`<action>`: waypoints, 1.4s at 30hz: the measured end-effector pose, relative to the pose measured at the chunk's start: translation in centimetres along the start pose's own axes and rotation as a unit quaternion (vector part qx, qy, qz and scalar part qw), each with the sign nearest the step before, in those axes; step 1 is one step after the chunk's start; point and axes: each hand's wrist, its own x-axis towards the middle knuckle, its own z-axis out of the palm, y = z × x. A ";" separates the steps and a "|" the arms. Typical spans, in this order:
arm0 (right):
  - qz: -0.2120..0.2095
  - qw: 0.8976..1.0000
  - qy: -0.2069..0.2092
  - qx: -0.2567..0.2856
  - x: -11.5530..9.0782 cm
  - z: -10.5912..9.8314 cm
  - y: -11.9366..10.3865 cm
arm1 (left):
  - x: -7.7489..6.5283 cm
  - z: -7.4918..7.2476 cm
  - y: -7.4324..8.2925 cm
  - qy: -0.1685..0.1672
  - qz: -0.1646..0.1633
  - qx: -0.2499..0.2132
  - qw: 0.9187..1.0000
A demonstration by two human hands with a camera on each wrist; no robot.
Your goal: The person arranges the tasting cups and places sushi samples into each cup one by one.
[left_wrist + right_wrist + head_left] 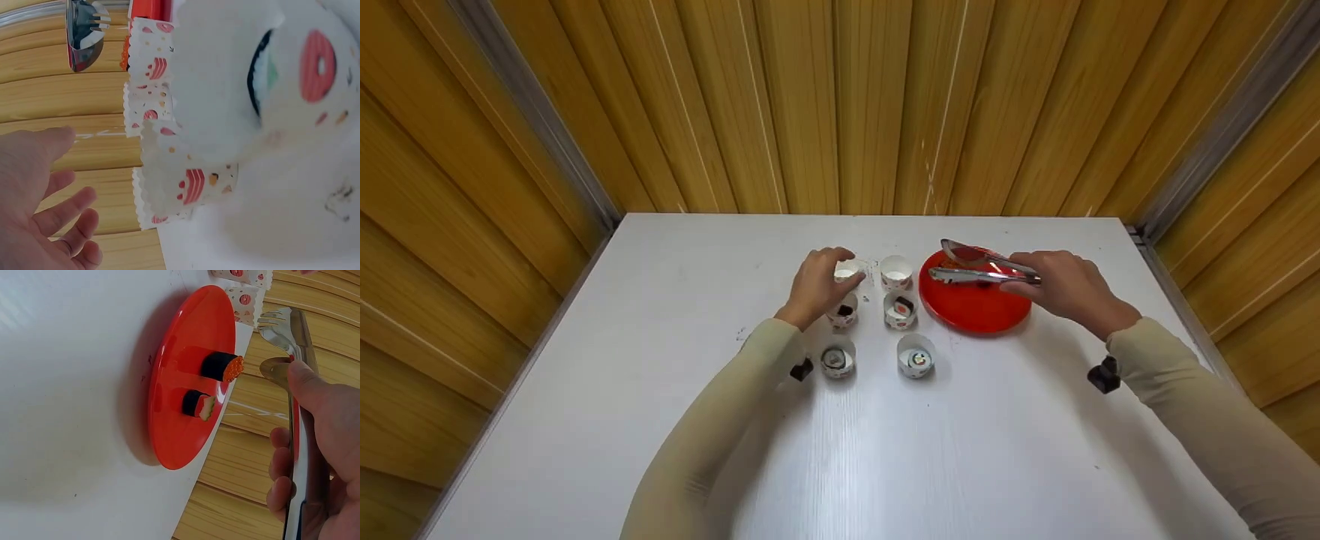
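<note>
My right hand (1069, 289) grips metal serving tongs (971, 277) over the red plate (976, 315); the tong tips are apart with nothing between them. On the plate, the right wrist view shows a seaweed-wrapped sushi roll with orange roe (220, 367) and a smaller sushi roll (197, 404). My left hand (819, 283) hovers around the back left paper cup (847, 270), fingers loosely bent. A gap parts its fingers (62, 214) from the cups in the left wrist view. The back right paper cup (896, 274) looks empty inside.
In front of these stand more printed paper cups, each with a sushi piece: middle left (842, 321), middle right (900, 322), front left (840, 371) and front right (916, 371). Wood-patterned panels (810, 112) close the white table (697, 247) at the back and sides.
</note>
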 end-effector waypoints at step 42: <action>0.062 0.997 -0.036 -0.014 -1.2 -0.2 2.9 | 0.2 0.4 -3.8 -0.069 -0.112 -0.042 0.990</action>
